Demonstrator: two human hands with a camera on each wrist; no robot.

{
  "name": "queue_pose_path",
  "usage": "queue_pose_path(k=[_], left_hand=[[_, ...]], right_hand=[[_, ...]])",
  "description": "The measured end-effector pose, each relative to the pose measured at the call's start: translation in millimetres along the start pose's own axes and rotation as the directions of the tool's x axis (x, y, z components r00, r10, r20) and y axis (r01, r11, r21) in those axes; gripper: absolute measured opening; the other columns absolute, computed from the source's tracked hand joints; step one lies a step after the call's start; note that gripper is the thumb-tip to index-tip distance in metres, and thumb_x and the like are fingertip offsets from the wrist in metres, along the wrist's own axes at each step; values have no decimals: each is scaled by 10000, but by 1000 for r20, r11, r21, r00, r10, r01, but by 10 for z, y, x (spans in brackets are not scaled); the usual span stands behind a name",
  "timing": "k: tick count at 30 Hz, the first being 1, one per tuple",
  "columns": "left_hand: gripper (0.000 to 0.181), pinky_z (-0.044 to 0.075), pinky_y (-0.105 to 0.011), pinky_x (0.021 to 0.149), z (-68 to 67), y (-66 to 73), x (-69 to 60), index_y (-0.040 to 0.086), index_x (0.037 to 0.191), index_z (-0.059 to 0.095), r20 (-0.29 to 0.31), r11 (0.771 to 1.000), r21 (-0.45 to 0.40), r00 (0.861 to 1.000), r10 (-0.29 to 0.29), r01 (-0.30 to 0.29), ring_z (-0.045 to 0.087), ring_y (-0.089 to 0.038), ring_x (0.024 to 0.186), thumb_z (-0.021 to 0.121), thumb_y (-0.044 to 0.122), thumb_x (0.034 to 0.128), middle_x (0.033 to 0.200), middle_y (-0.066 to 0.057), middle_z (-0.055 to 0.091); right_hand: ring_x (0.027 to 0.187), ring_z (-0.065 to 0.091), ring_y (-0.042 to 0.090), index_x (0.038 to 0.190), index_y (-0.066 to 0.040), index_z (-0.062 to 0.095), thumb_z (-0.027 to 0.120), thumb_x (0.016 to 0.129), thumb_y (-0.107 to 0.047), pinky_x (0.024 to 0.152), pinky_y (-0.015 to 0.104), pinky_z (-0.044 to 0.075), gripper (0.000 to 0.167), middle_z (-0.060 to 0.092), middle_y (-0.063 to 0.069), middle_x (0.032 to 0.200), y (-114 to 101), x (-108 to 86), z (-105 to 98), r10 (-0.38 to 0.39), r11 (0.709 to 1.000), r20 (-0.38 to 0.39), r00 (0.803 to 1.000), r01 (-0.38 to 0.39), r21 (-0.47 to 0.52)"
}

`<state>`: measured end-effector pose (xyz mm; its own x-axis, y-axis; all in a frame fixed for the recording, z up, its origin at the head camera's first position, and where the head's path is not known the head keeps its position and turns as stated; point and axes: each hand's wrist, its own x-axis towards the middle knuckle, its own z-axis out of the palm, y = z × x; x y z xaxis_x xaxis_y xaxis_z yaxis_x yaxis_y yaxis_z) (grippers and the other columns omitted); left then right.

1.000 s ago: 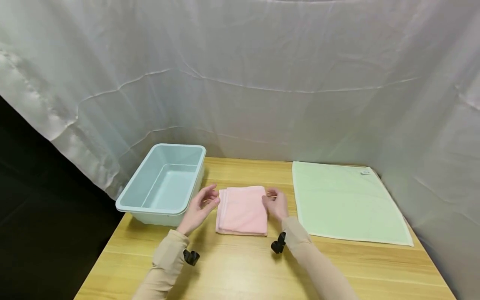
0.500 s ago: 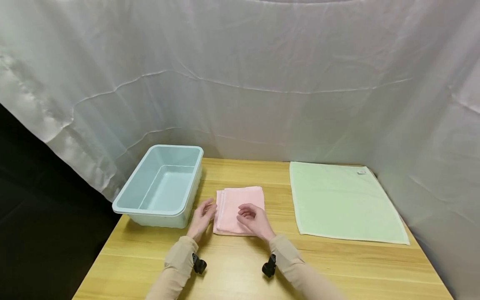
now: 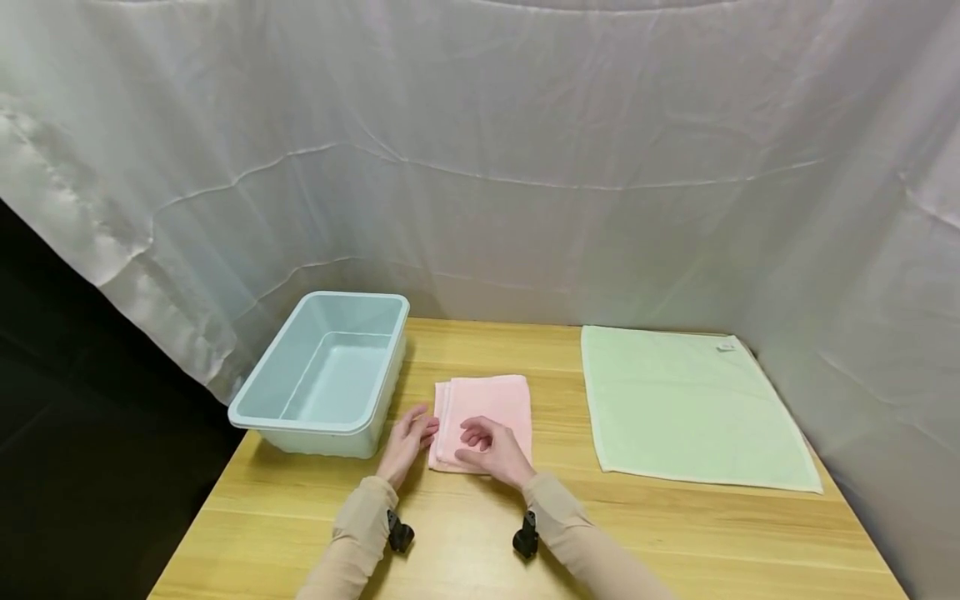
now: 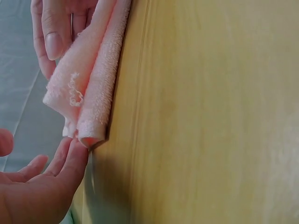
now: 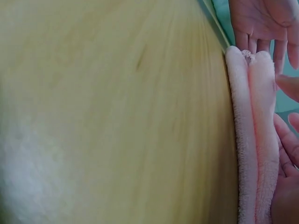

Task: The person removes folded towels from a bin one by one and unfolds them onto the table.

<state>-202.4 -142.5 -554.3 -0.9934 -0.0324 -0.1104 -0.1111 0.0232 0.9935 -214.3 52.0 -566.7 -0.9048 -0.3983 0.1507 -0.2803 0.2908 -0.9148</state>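
A folded pink towel [image 3: 491,396] lies on the wooden table, several layers thick, a loose thread showing at one corner in the left wrist view. At its left edge, my left hand [image 3: 405,446] touches the layers with extended fingertips. My right hand [image 3: 498,454] is over the towel's front part, fingers loosely bent, a gap between thumb and fingers. In the left wrist view the left fingers [image 4: 70,161] meet the end of the fold. The right wrist view has the right hand [image 5: 287,177] beside the towel's upper layer; part of it is cut off.
A light blue plastic basin [image 3: 322,429] stands at the left, close to my left hand. A pale green towel [image 3: 690,408] lies spread flat on the right. Grey curtains [image 3: 525,167] hang behind the table [image 3: 465,550].
My right hand has moved left from the pink towel's right edge to over its front part. The left hand has come slightly nearer me and now touches the left edge.
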Motion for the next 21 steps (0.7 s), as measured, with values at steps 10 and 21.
queue_pose_path(k=[10, 21], left_hand=[[464, 538, -385, 1044, -14, -40, 25, -146, 1450, 351, 1, 1000, -22, 1000, -19, 19, 618, -320, 1160, 390, 129, 1079, 1313, -379, 547], [465, 538, -284, 991, -37, -29, -3, -150, 1458, 331, 21, 999, -46, 1000, -15, 16, 608, -314, 1183, 357, 135, 1092, 1321, -399, 527]], right_hand=[[810, 516, 80, 1165, -14, 667, 887, 754, -202, 738, 184, 439, 502, 680, 97, 950, 41, 39, 29, -23, 994, 93, 995, 33, -108], [759, 494, 24, 1117, -11, 698, 792, 795, -66, 701, 167, 439, 341, 676, 73, 883, 50, 50, 48, -22, 990, 80, 997, 33, -134]])
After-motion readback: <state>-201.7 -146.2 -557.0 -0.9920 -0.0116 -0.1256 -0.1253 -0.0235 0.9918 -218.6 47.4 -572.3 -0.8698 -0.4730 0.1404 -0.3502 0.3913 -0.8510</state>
